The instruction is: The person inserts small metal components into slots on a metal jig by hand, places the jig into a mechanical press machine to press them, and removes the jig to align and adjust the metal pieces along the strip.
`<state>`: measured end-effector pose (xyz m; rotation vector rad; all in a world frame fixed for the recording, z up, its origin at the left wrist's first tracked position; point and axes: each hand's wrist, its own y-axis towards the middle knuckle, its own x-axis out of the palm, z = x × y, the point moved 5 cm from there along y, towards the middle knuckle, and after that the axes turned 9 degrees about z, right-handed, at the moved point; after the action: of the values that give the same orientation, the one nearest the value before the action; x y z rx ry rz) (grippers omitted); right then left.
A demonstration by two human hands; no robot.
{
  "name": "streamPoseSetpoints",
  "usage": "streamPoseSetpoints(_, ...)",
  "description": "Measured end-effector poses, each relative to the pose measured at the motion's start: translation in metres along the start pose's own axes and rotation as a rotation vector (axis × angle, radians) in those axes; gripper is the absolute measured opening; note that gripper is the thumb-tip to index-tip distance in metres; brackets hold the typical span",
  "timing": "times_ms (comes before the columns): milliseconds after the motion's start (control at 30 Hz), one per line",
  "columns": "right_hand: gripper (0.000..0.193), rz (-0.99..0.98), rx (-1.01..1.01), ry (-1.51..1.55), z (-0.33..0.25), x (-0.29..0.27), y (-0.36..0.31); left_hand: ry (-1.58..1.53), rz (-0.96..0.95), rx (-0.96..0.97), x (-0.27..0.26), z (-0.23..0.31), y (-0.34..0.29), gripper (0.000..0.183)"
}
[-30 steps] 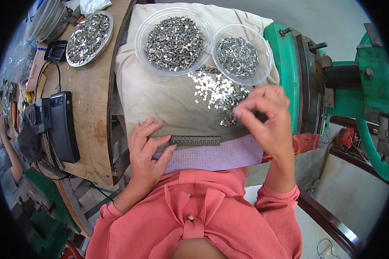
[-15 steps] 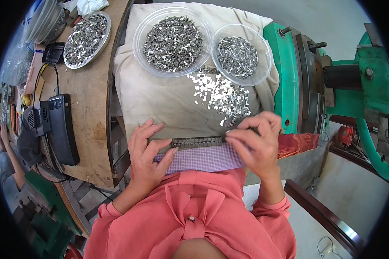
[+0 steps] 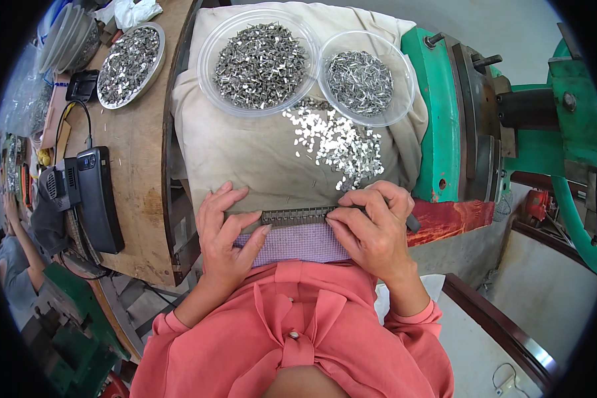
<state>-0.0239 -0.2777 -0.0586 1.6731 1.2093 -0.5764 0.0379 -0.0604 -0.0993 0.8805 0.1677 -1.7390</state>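
A dark slotted metal bar [image 3: 294, 215] with a row of small pieces lies across the cloth's near edge, above a purple checked cloth [image 3: 292, 243]. My left hand [image 3: 224, 229] grips its left end between thumb and fingers. At the row's right end my right hand [image 3: 378, 229] is closed, its thumb and index fingertip together. Anything between those tips is too small to make out. A dark end sticks out beyond the right hand. Beyond the bar lies a loose pile of small shiny metal pieces [image 3: 345, 147].
Two clear tubs of metal parts, a large tub [image 3: 202, 66] and a smaller tub [image 3: 410, 99], stand at the far side. Green machinery [image 3: 438, 152] flanks the right. On the wooden table [image 3: 146, 192] are a metal bowl [image 3: 158, 73] and a phone [image 3: 99, 199]. Another person's arm [image 3: 26, 245] shows far left.
My right hand has moved slightly left and down to the bar, its fingertips now against the row's right end. My left hand stays at the left end.
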Motion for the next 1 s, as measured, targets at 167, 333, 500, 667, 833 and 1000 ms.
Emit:
streamPoseSetpoints(167, 0.019, 0.032, 0.050, 0.023, 0.003, -0.006, -0.005, 0.005, -0.011, 0.006, -0.001, -0.001, -0.002, 0.027)
streamPoseSetpoints(333, 0.020, 0.133, 0.118, -0.023, 0.012, -0.016, -0.010, 0.002, -0.010, 0.013, -0.002, 0.001, -0.002, 0.028)
streamPoseSetpoints(500, 0.021, 0.144, 0.120, -0.020, 0.014, -0.016, -0.009, 0.004, -0.018, 0.011, -0.002, 0.001, -0.002, 0.030)
streamPoseSetpoints(667, 0.022, 0.160, 0.119, -0.022, 0.017, -0.019, -0.014, 0.005, -0.021, 0.013, -0.002, 0.000, -0.003, 0.031)
streamPoseSetpoints(833, 0.021, 0.223, 0.182, -0.043, 0.025, -0.029, -0.028, 0.008, -0.017, 0.025, -0.002, 0.001, -0.003, 0.033)
streamPoseSetpoints(1000, 0.020, 0.250, 0.212, -0.048, 0.030, -0.033, -0.039, 0.003, -0.010, 0.039, -0.001, 0.001, -0.004, 0.033)
